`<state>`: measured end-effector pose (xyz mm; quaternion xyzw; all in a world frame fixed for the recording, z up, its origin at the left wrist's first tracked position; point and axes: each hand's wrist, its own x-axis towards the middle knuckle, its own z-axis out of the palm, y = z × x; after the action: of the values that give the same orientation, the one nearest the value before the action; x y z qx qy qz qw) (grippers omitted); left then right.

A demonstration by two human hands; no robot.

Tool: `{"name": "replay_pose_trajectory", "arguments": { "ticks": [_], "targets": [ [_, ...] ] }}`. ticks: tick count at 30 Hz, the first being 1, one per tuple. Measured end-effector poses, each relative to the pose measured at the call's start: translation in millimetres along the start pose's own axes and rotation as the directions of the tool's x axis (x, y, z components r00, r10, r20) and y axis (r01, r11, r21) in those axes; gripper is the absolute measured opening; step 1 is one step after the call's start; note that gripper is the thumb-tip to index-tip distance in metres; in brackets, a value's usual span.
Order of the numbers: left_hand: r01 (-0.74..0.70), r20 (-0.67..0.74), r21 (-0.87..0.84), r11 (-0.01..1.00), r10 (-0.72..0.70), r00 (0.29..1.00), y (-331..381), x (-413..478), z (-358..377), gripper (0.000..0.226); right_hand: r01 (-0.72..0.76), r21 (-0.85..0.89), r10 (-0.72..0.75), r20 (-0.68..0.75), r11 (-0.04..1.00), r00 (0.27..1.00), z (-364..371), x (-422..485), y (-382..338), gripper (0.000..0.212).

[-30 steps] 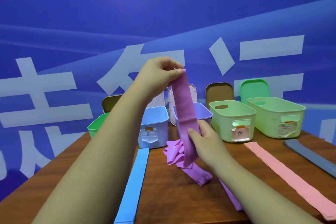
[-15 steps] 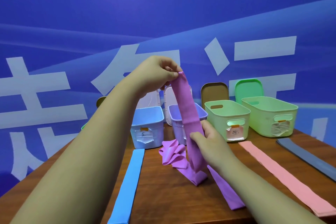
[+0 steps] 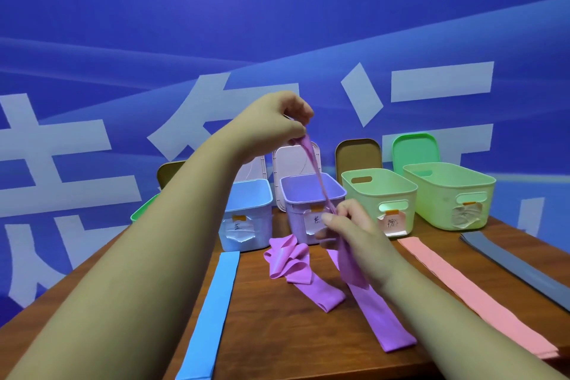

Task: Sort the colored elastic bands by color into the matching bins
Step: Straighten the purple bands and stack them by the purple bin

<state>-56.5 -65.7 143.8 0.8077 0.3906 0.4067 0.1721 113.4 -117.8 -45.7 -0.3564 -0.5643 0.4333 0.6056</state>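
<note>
Stretching from one hand to the other, a purple band (image 3: 310, 154) is held up over the middle of the wooden table (image 3: 277, 342), in front of the purple bin (image 3: 311, 194). Its upper end is pinched between the curled fingers and thumb of the left hand (image 3: 277, 123), and lower down it is gripped by the right hand (image 3: 354, 231), below which the band hangs towards the table. A crumpled purple band (image 3: 293, 262) and a flat purple strip (image 3: 379, 324) are seen lying beneath the hands; whether the strip belongs to the held band cannot be told. A blue band (image 3: 212, 311) is laid flat towards the left edge, before the blue bin (image 3: 249, 194). A pink band (image 3: 462, 287) and a grey band (image 3: 518, 262) are laid towards the right edge, with two green bins (image 3: 379, 194) set along the far edge.
</note>
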Motion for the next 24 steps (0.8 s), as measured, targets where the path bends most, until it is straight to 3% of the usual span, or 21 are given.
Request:
{"name": "replay_pose_trajectory", "arguments": {
  "ticks": [2, 5, 8, 13, 20, 24],
  "targets": [
    [-0.010, -0.002, 0.014, 1.000, 0.010, 1.000, -1, 2, -2, 0.032, 0.001, 0.025, -0.001, -0.031, 1.000, 1.000, -4, 0, -1, 0.040],
    [-0.015, -0.046, 0.026, 1.000, 0.017, 0.999, -2, 5, -3, 0.032, -0.010, -0.090, 0.000, -0.113, 0.996, 0.994, -8, 2, 0, 0.030],
    [-0.009, -0.093, 0.023, 1.000, 0.012, 0.996, -5, 7, -1, 0.030, -0.065, -0.077, 0.057, -0.104, 0.995, 0.993, -10, 3, 3, 0.033],
    [-0.002, -0.108, 0.038, 0.999, 0.007, 0.994, -12, 11, 3, 0.030, -0.119, -0.241, 0.092, -0.118, 0.963, 0.989, -14, 1, 5, 0.011],
    [0.049, -0.158, -0.177, 0.983, -0.078, 0.984, -22, 18, 12, 0.026, -0.128, -0.332, 0.104, -0.089, 0.935, 0.991, -20, -6, 11, 0.030],
    [0.060, -0.190, -0.215, 0.975, -0.102, 0.977, -31, 23, 21, 0.028, -0.142, -0.456, 0.091, -0.131, 0.879, 0.987, -23, -12, 13, 0.032]
  ]
}}
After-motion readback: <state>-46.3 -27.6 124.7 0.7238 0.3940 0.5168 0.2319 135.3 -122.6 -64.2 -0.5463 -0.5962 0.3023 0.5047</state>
